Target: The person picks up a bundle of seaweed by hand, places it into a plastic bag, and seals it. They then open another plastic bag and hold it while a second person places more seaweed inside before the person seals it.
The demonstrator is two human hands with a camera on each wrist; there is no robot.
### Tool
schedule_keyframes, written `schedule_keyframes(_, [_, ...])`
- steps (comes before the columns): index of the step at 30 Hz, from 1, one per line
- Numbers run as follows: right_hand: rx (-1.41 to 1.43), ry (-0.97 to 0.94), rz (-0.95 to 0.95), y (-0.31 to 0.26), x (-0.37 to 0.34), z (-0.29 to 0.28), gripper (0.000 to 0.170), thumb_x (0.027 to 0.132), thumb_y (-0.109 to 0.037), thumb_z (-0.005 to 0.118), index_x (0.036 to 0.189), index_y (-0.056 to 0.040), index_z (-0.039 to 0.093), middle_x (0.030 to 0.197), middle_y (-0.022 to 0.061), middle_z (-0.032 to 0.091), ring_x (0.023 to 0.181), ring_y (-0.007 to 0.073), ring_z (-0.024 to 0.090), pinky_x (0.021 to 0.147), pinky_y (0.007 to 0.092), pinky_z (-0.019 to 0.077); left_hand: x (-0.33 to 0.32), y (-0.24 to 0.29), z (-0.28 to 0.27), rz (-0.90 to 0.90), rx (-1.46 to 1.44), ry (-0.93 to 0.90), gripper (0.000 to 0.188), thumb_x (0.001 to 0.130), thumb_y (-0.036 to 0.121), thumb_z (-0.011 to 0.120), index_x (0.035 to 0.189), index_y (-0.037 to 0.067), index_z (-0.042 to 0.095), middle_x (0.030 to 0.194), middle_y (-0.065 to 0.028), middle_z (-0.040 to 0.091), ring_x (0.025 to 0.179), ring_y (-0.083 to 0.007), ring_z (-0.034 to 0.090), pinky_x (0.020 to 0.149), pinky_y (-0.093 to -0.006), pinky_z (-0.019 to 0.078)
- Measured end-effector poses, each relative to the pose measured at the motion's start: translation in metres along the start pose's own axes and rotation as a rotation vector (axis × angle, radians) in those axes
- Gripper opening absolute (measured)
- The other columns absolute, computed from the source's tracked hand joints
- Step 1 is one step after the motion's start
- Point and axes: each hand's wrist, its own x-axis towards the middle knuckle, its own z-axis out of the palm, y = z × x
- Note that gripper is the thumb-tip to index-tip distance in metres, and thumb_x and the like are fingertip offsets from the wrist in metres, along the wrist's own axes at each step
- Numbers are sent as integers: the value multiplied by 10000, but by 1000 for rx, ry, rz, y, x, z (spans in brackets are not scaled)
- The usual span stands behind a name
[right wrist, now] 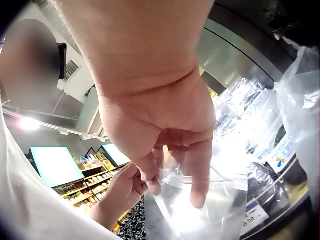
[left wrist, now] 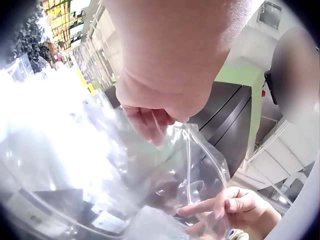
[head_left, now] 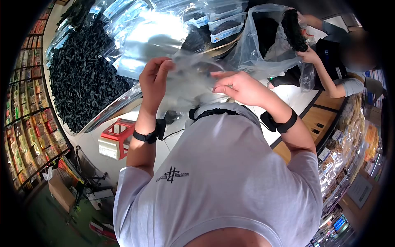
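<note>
A clear plastic zip bag [head_left: 187, 78] hangs between the two hands, blurred in the head view. My left hand [head_left: 154, 82] pinches one side of its top between thumb and fingers. At the other side of the mouth is my right hand [head_left: 242, 88], its fingers fairly straight and touching the film. In the right wrist view, the index finger [right wrist: 201, 175] reaches down over the bag, apart from the thumb. The left wrist view shows the zip strip [left wrist: 188, 165] running toward the right hand [left wrist: 245, 207]. No contents show in the bag.
A heap of dark dried seaweed-like pieces [head_left: 78, 78] lies at left beside packed, labelled bags [head_left: 224, 31]. Another person [head_left: 329, 53] at right holds a dark bundle [head_left: 294, 31] over a large clear bag [head_left: 259, 53]. A red and white stool [head_left: 117, 138] stands on the floor.
</note>
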Motion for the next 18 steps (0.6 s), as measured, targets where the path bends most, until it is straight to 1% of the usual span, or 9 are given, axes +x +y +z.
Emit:
schedule_keyframes(2, [97,-16,56,-1,-1,-3,207,978,-230,629,992,-55,739,1256,173,662,1266,299,580,772,346,560,-3,1,-12,-12,299,24,214,985,101,626,1157,-26,638,1063,-90,706,1000,-161,662,907,-290,499])
schedule_keyframes(3, [187,-23,111,0,0,-7,213,988,-236,619,1004,-58,734,1287,167,649,1303,292,553,764,332,562,-4,-3,-21,-12,298,26,214,985,101,626,1157,-26,638,1063,-90,706,1000,-161,662,907,-290,499])
schedule_keyframes(5, [237,-28,147,0,-2,-15,231,1003,-243,599,1004,-55,733,1418,166,551,1328,275,524,773,314,568,-12,-24,-52,270,783,205,278,969,120,655,1216,-6,637,1182,-92,681,1115,-165,621,964,-311,469])
schedule_keyframes(7, [527,-40,287,-4,-6,-24,233,1007,-231,587,1022,-44,726,1515,174,435,1364,247,489,807,326,573,-28,-54,-82,266,823,212,358,984,183,653,1284,-4,603,1256,-97,652,1145,-183,609,969,-319,469])
schedule_keyframes(8, [605,0,231,3,-9,-23,228,1003,-250,598,1017,-56,718,1392,135,558,1489,235,282,828,340,577,-37,-66,-88,29,546,279,401,984,217,657,1307,-6,574,1228,-97,658,1114,-166,612,934,-300,477])
schedule_keyframes(11, [772,-11,214,13,-10,-22,238,1012,-257,586,1025,-51,705,1488,154,462,1466,258,329,887,370,567,-61,-103,-99,-398,126,286,486,1038,333,560,1370,-17,496,1102,-82,663,932,-116,637,794,-246,506])
schedule_keyframes(14, [854,-10,196,18,-10,-20,247,1020,-262,574,1042,-46,692,1571,154,346,1429,286,391,936,390,550,-68,-87,-82,-495,-131,242,368,1058,302,518,1241,-10,579,983,-74,678,776,-132,638,757,-272,527])
schedule_keyframes(16, [876,-11,170,21,-10,-22,246,1022,-255,569,1036,-40,687,1586,159,312,1410,291,416,953,401,544,-71,-100,-85,-428,-375,319,288,1066,268,497,1025,22,638,842,-61,680,676,-138,623,687,-287,521])
schedule_keyframes(18, [898,-11,144,22,-11,-23,245,1024,-248,563,1030,-34,682,1602,164,278,1392,296,441,969,413,539,-68,-101,-96,-390,-459,266,288,1066,284,496,974,55,644,799,-17,633,672,-116,587,695,-279,515])
